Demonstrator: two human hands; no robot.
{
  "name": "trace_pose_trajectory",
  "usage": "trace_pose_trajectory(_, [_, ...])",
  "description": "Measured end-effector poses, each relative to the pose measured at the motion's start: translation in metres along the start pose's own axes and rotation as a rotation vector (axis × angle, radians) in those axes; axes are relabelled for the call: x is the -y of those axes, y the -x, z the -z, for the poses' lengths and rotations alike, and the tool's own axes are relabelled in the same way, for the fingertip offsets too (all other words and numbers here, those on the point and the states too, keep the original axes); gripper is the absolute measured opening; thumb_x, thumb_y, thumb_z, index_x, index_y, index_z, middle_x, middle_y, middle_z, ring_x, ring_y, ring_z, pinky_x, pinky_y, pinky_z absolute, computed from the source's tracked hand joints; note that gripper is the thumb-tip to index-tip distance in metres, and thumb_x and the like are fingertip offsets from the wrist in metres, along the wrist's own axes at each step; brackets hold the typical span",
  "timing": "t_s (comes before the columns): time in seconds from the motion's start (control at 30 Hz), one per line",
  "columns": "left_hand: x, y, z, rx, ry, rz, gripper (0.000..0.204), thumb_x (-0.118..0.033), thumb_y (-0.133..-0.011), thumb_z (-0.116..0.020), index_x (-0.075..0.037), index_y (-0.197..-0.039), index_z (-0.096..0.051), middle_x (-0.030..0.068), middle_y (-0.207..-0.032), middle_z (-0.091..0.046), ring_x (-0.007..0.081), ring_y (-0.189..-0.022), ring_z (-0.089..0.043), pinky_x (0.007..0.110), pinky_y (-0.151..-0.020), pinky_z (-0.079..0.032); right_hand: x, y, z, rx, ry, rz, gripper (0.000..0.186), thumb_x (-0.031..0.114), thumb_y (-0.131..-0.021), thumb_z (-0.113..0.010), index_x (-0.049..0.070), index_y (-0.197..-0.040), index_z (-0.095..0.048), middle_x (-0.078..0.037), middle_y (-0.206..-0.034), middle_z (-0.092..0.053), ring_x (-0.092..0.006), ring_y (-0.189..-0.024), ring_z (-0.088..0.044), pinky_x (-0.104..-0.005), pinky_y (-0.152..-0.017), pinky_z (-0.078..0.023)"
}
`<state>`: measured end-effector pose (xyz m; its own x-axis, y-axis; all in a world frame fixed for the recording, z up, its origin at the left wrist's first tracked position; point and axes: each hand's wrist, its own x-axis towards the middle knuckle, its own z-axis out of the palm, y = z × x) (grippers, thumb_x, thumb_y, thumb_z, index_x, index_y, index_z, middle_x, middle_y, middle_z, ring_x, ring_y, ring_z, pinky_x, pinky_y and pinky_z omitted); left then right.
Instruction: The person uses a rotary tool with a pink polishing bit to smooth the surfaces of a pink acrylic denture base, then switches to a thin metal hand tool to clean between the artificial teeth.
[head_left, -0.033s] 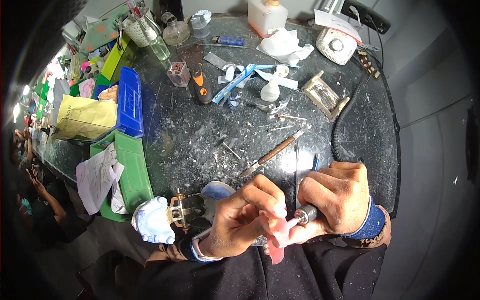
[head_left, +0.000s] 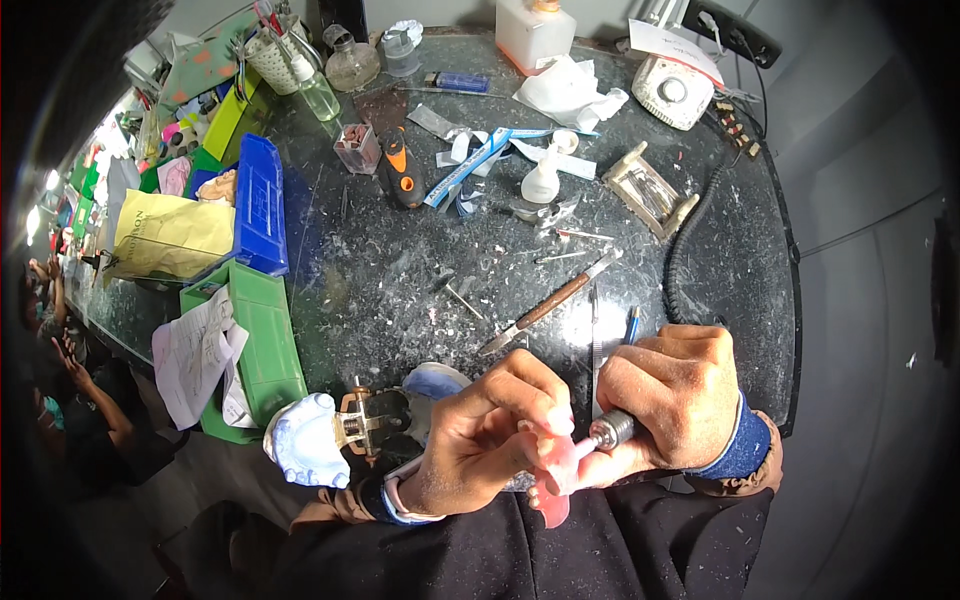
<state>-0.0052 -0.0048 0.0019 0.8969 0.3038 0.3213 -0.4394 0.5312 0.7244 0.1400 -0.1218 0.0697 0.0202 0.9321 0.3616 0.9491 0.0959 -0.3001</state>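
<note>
My left hand (head_left: 482,440) pinches a pink denture (head_left: 556,472) between thumb and fingers, over my dark-clothed lap at the bench's near edge. My right hand (head_left: 682,398) is wrapped round a rotary handpiece (head_left: 614,428) with a knurled metal nose. Its tip meets the denture's right side; the exact contact is hard to make out. Part of the denture hangs below my fingers. Left of my left hand, a metal articulator (head_left: 359,424) carries a pale blue dental cast (head_left: 306,440); a second blue-and-white piece (head_left: 436,381) lies partly behind that hand.
A wooden-handled knife (head_left: 560,300) lies ahead of my hands, near a small metal tool (head_left: 463,299). Green (head_left: 262,350) and blue (head_left: 262,205) bins stand left. A coiled cord (head_left: 684,245) runs down the right from a white control box (head_left: 674,92). Another person's hand (head_left: 72,365) shows far left.
</note>
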Motion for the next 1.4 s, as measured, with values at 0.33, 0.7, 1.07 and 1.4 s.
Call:
trace_pose_trajectory(0.33, [-0.008, -0.002, -0.002, -0.118, -0.253, -0.067, 0.017, -0.005, -0.081, -0.068, 0.0, -0.094, -0.058, 0.0104, -0.091, -0.053, 0.0107, -0.078, -0.056, 0.023, -0.067, -0.048, 0.006, 0.0, 0.003, -0.011, 0.112, -0.057, 0.054, 0.06, -0.069, -0.066, 0.012, -0.059, -0.044, 0.002, -0.048, -0.04, -0.0111, -0.037, -0.046, -0.0247, -0.038, -0.032])
trace_pose_trajectory(0.7, [-0.01, -0.001, 0.001, -0.096, -0.404, -0.112, 0.016, -0.008, -0.082, -0.068, 0.001, -0.092, -0.059, 0.0102, -0.09, -0.053, 0.0108, -0.077, -0.056, 0.022, -0.066, -0.049, -0.001, 0.001, 0.007, 0.039, 0.016, -0.008, 0.051, 0.057, -0.067, -0.069, 0.012, -0.062, -0.046, 0.001, -0.05, -0.042, -0.0139, -0.039, -0.049, -0.027, -0.038, -0.035])
trace_pose_trajectory(1.07, [-0.02, -0.002, -0.003, -0.142, -0.314, 0.026, 0.024, -0.016, -0.082, -0.068, 0.002, -0.092, -0.056, 0.008, -0.084, -0.049, 0.0066, -0.067, -0.05, 0.018, -0.06, -0.043, -0.004, -0.004, 0.005, -0.007, -0.011, 0.019, 0.052, 0.057, -0.064, -0.07, 0.011, -0.063, -0.046, 0.001, -0.053, -0.042, -0.0139, -0.042, -0.049, -0.0273, -0.04, -0.036])
trace_pose_trajectory(1.4, [-0.021, -0.002, -0.008, -0.275, -0.186, 0.117, 0.018, -0.01, -0.079, -0.069, 0.004, -0.086, -0.059, 0.0063, -0.073, -0.049, 0.0091, -0.063, -0.053, 0.019, -0.061, -0.048, -0.007, -0.002, -0.002, -0.156, 0.318, 0.095, 0.051, 0.054, -0.062, -0.067, 0.012, -0.054, -0.039, 0.003, -0.049, -0.032, -0.0099, -0.039, -0.035, -0.0253, -0.038, -0.023])
